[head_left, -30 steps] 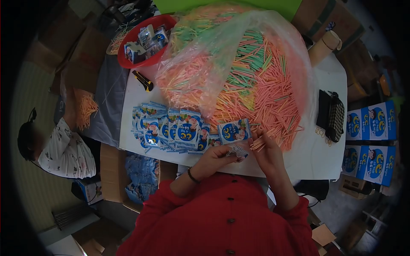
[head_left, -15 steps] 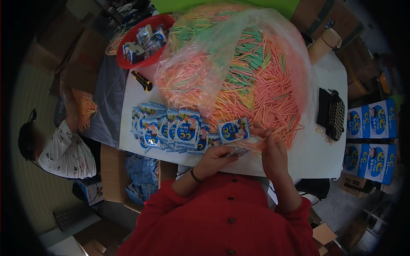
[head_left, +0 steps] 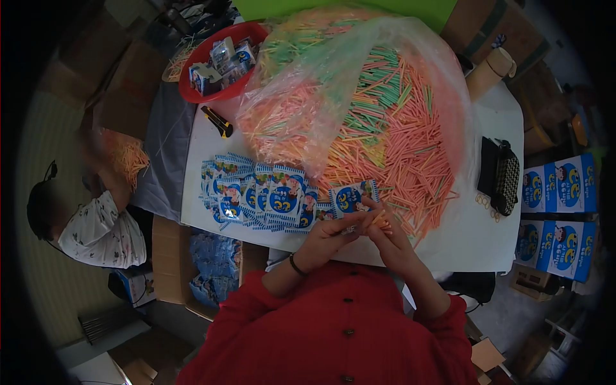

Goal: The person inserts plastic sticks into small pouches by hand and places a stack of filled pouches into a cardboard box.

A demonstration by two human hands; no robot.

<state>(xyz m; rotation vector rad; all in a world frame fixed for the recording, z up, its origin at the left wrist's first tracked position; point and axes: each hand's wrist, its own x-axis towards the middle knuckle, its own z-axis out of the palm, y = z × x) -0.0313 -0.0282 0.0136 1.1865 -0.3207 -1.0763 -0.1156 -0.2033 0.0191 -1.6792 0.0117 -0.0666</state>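
My left hand (head_left: 324, 242) is closed on a small packet, mostly hidden by the fingers, at the table's front edge. Touching it from the right, my right hand (head_left: 388, 242) grips a small bundle of orange and pink sticks (head_left: 381, 221). Just beyond the hands lies a blue and white packet (head_left: 353, 198). More printed packets (head_left: 280, 196) overlap in a pile to the left. A large heap of pink, green and yellow sticks (head_left: 417, 141) fills the back of the table, partly under a clear plastic bag (head_left: 308, 96).
A red bowl (head_left: 188, 86) with packets and a yellow-black cutter (head_left: 218, 122) are at the back left. A patterned pouch (head_left: 506, 179) lies right, a tan bottle (head_left: 491, 72) behind. Another person (head_left: 96, 231) is at the far left. A cardboard box (head_left: 171, 263) stands below the table's left edge.
My right hand has moved left and toward me with the sticks, closing the gap to my left hand. The other person's arm has shifted.
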